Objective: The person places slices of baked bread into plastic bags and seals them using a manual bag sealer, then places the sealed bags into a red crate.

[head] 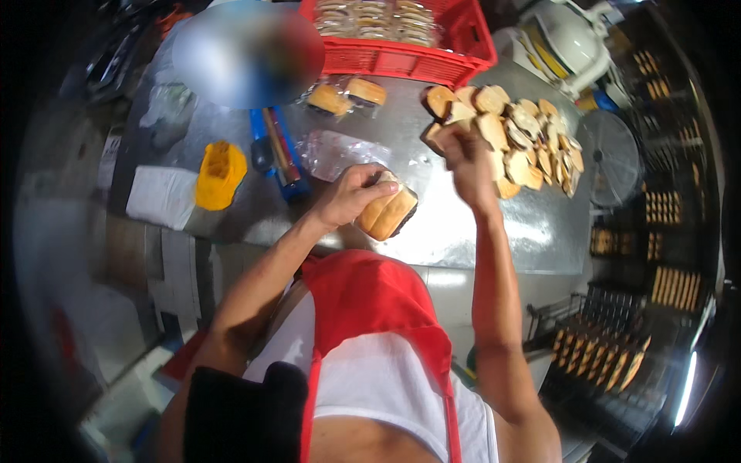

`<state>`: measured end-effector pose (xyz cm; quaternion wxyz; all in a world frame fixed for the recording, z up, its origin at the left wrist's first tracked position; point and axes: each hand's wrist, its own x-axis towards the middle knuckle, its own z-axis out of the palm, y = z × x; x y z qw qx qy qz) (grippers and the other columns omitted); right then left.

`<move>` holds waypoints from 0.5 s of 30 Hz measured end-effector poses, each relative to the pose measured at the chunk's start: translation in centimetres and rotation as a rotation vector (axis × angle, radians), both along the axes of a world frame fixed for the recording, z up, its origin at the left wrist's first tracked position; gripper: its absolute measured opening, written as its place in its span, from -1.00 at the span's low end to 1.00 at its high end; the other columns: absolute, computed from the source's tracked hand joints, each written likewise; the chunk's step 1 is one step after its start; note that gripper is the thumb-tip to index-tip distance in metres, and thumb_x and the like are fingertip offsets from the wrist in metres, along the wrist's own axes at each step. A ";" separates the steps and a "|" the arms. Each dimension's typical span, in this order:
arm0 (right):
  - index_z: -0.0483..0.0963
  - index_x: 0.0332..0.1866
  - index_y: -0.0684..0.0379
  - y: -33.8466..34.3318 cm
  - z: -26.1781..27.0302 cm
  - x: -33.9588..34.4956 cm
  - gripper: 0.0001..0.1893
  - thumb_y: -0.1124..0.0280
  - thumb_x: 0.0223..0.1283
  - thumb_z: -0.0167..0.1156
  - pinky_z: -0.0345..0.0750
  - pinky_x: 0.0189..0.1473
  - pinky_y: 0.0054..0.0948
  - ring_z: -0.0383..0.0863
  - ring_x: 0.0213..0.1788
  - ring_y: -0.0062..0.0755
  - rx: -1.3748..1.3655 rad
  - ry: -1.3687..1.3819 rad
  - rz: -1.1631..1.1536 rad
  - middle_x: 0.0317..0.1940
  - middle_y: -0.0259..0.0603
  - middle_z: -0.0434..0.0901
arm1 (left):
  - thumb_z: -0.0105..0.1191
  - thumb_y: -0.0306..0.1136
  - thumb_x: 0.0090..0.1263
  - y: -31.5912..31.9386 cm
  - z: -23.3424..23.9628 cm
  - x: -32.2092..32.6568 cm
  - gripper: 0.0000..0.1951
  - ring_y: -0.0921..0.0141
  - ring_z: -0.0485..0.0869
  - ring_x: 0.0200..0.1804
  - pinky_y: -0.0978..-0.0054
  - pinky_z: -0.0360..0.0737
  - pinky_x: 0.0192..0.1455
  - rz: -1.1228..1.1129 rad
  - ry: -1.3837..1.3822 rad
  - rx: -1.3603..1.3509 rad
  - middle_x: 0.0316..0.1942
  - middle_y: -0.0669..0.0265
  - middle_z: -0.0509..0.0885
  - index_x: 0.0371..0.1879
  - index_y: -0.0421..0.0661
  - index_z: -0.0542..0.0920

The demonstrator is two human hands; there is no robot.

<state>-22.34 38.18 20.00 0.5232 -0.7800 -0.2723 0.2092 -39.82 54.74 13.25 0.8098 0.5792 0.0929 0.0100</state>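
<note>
My left hand [350, 197] grips a golden bread piece [386, 215] near the table's front edge, thumb on top and fingers behind. A dark filling or crust shows along the bread's right side. My right hand [466, 159] is blurred over the left part of a pile of cut bread slices [524, 124]. Its fingertips are at a slice on that side; whether they grip it is not clear. Just behind my left hand lies a clear plastic bag [341, 153]. Two wrapped bread pieces [366, 91] with dark filling lie farther back.
A red plastic crate [399, 62] with packed bread stands at the back of the metal table [359, 124]. To the left are a blue tray [295, 186] with sticklike items, a yellow cloth-like item [219, 176] and a white packet [161, 195]. Bread racks [663, 208] stand right.
</note>
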 end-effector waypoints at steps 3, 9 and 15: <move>0.55 0.17 0.26 0.5 0.5 0.5 -0.64 0.17 0.54 0.30 0.57 -0.07 -0.40 0.62 -0.20 -0.43 0.188 0.044 0.003 -0.24 -0.31 0.68 | 0.32 -0.18 0.53 -0.1 -0.9 -0.3 -0.70 0.62 0.61 -0.21 0.55 0.58 -0.12 0.070 0.031 0.070 -0.28 0.45 0.69 -0.10 -0.21 0.70; 0.63 0.04 0.31 3.5 -5.1 -0.1 -0.68 0.21 0.50 0.33 0.61 -0.10 -0.37 0.62 -0.25 -0.43 0.075 0.179 0.253 -0.31 -0.28 0.66 | 0.38 -0.11 0.47 -0.4 0.2 -2.5 -0.62 0.54 0.70 -0.17 0.47 0.63 -0.07 0.132 0.289 0.269 -0.20 0.34 0.79 -0.03 -0.22 0.73; 0.64 -0.03 0.34 9.9 -10.0 -6.3 -0.55 0.04 0.50 0.33 0.57 -0.12 -0.25 0.60 -0.32 -0.35 -0.257 0.194 0.617 -0.37 -0.13 0.70 | 0.43 0.02 0.40 3.9 -1.2 -6.5 -0.56 0.56 0.65 -0.20 0.48 0.59 -0.09 0.156 0.473 0.399 -0.27 0.44 0.75 -0.08 -0.15 0.76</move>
